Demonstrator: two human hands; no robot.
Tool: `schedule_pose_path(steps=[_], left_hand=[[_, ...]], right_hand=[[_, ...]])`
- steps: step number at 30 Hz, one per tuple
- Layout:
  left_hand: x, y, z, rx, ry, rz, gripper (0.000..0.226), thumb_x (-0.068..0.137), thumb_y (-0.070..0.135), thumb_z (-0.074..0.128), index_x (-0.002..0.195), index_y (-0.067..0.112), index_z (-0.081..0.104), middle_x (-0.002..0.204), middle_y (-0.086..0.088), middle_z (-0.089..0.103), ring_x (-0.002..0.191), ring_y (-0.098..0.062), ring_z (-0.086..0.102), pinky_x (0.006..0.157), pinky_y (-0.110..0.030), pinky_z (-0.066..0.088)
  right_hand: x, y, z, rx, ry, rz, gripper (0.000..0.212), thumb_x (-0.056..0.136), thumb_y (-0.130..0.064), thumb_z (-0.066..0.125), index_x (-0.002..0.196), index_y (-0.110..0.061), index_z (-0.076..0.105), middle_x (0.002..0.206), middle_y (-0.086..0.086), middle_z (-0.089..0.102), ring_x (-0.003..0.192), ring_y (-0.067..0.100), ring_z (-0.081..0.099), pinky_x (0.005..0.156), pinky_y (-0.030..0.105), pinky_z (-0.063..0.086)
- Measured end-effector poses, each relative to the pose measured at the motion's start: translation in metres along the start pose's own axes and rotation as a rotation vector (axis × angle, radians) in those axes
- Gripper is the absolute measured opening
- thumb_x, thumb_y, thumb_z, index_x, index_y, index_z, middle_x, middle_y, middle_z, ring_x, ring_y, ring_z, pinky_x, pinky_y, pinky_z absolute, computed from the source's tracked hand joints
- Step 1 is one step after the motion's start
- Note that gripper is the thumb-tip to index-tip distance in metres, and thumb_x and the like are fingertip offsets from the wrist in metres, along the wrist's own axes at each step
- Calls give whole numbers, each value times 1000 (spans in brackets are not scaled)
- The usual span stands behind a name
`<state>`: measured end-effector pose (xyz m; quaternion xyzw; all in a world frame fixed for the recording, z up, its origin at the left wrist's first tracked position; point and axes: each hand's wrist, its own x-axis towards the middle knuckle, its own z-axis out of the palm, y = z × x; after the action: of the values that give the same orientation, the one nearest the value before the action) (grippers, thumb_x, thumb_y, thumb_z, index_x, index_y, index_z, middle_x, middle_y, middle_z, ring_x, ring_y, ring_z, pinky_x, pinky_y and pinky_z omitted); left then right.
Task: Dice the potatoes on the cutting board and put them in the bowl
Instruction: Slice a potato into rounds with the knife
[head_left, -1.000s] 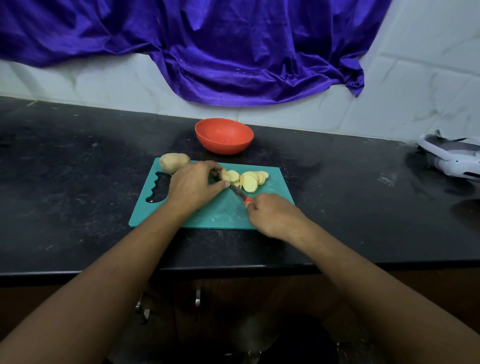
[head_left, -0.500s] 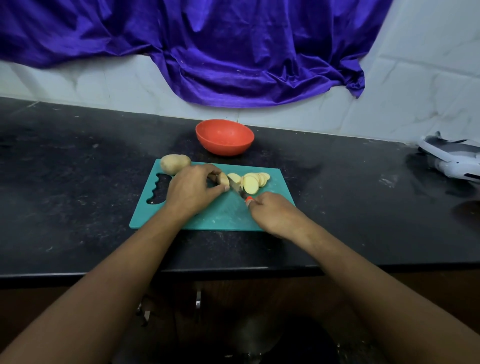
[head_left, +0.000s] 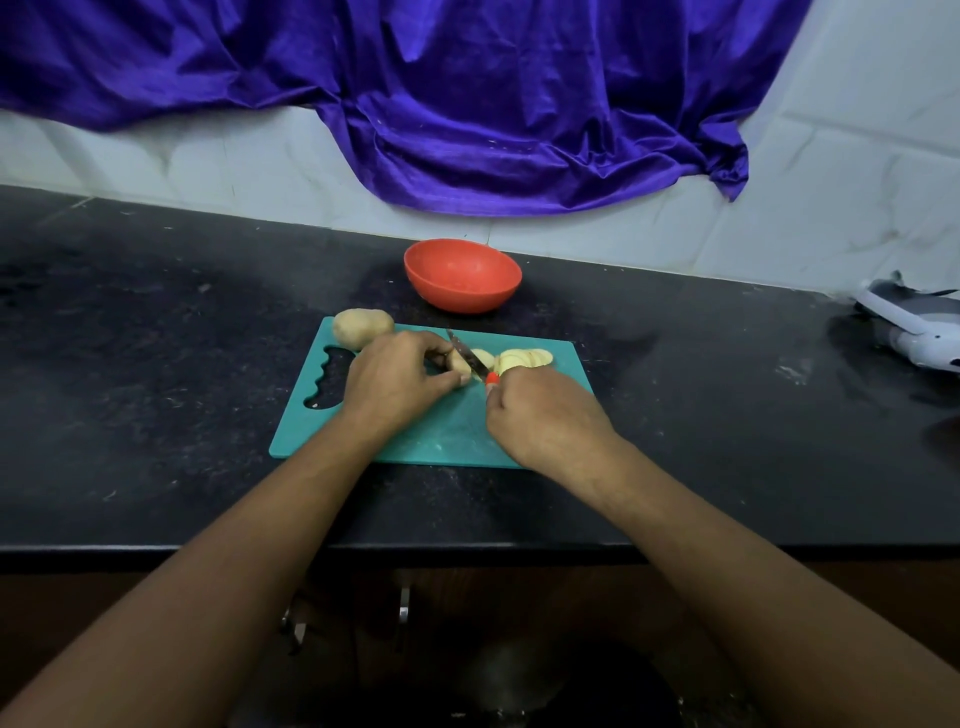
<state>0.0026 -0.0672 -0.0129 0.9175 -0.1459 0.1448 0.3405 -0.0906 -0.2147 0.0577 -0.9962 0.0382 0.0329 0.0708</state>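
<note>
A teal cutting board (head_left: 447, 436) lies on the black counter. My left hand (head_left: 397, 379) pinches the remaining end of a potato (head_left: 460, 364) on the board. My right hand (head_left: 545, 415) grips a small knife (head_left: 467, 356) with an orange-red handle; the blade is against that potato piece. Several pale slices (head_left: 522, 358) lie fanned just right of the blade. A whole unpeeled potato (head_left: 362, 327) sits at the board's far left corner. The orange bowl (head_left: 462, 275) stands behind the board and looks empty.
The black counter (head_left: 156, 364) runs left and right, with its front edge near my forearms. A white and grey device (head_left: 914, 332) lies at the far right. A purple cloth (head_left: 467, 104) hangs on the tiled wall behind the bowl.
The knife has shifted forward and slightly left against the potato end, with the blade tip now showing past my left fingers. Both hands stay in about the same place.
</note>
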Motion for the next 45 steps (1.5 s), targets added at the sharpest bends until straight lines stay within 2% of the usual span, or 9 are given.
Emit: schedule_pose_path(steps=[6, 9, 13, 19, 22, 27, 33, 37, 45], left_hand=[[0, 1, -1, -8, -3, -13, 25, 81, 45, 82, 103, 34, 78, 84, 19, 72, 72, 2, 58, 63, -27, 48], [0, 1, -1, -7, -4, -15, 25, 81, 46, 82, 102, 34, 78, 82, 18, 70, 73, 0, 58, 63, -28, 48], [0, -1, 0, -16, -3, -26, 23, 79, 47, 83, 97, 34, 78, 82, 18, 72, 76, 0, 62, 70, -33, 56], [1, -3, 3, -13, 13, -17, 27, 79, 48, 83, 101, 32, 79, 87, 17, 74, 79, -2, 66, 73, -36, 58], [2, -4, 3, -16, 23, -20, 30, 79, 49, 82, 103, 32, 78, 89, 16, 75, 82, -5, 68, 75, -37, 59], [1, -1, 2, 1, 24, -16, 26, 81, 45, 81, 103, 31, 79, 90, 15, 76, 81, -5, 67, 76, -38, 60], [1, -2, 2, -18, 34, -28, 25, 77, 49, 84, 97, 33, 79, 85, 17, 75, 80, -4, 68, 75, -37, 59], [0, -2, 3, -40, 43, -23, 23, 75, 46, 87, 92, 33, 79, 82, 16, 74, 78, -1, 67, 74, -37, 59], [-1, -5, 4, -85, 71, -19, 27, 71, 47, 89, 89, 29, 79, 78, 17, 74, 74, 2, 68, 75, -36, 60]], right_hand=[[-5, -6, 3, -83, 43, -22, 21, 108, -32, 39, 100, -20, 54, 79, -1, 45, 83, 23, 55, 69, 37, 42], [-5, -10, 2, -107, 35, -16, 28, 108, -30, 38, 113, -15, 61, 89, 2, 50, 84, 24, 54, 70, 37, 42], [1, -16, 1, -122, 30, -17, 28, 105, -24, 40, 119, -13, 62, 110, 10, 64, 87, 25, 56, 71, 38, 45], [12, -23, 4, -140, 31, -27, 29, 105, -25, 43, 127, -14, 59, 120, 12, 64, 105, 29, 63, 74, 40, 46], [14, -24, 3, -145, 33, -32, 29, 105, -23, 43, 126, -12, 60, 119, 11, 65, 104, 28, 63, 72, 38, 43], [16, -26, 1, -144, 34, -37, 28, 104, -19, 43, 124, -11, 61, 114, 9, 64, 85, 23, 51, 69, 38, 40], [10, -22, 6, -154, 49, -30, 30, 105, -21, 42, 128, -12, 59, 123, 13, 63, 102, 29, 63, 70, 39, 43], [5, -18, 6, -145, 46, -28, 28, 105, -21, 42, 122, -12, 62, 113, 10, 66, 84, 24, 52, 68, 38, 43], [4, -19, 5, -132, 29, -15, 30, 107, -23, 39, 125, -12, 61, 110, 8, 63, 84, 23, 50, 69, 39, 42]])
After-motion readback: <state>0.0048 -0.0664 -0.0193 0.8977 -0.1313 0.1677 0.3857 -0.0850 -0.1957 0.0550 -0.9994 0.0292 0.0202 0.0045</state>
